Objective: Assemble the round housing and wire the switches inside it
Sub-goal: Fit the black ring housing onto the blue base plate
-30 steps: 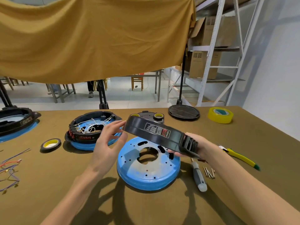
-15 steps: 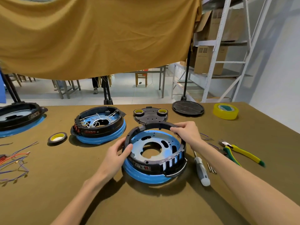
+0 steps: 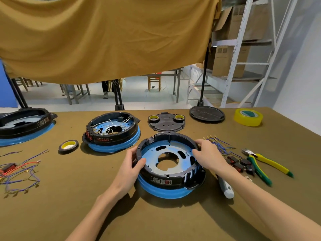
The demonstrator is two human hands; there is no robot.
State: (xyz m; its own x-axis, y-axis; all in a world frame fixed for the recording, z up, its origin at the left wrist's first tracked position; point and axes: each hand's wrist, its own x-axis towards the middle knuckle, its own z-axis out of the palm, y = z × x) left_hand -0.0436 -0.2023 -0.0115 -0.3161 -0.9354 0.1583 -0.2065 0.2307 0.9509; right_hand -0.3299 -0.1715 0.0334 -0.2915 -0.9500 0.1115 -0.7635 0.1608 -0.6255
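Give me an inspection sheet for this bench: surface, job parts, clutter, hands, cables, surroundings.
Surface: olive cloth-covered table.
Job's things: black ring seated on the blue base plate; no wires inside. Red-and-black switches lie to its right. A wired housing sits behind to the left.
Clutter: yellow-handled pliers, white-handled screwdriver, yellow tape roll, black tape roll, black cover plate, round black lid.
Hands: left hand and right hand grip the ring's opposite sides.
Cables: blue wires by the right hand; wire bundle far left.
Surroundings: tan curtain, shelving with cardboard boxes.
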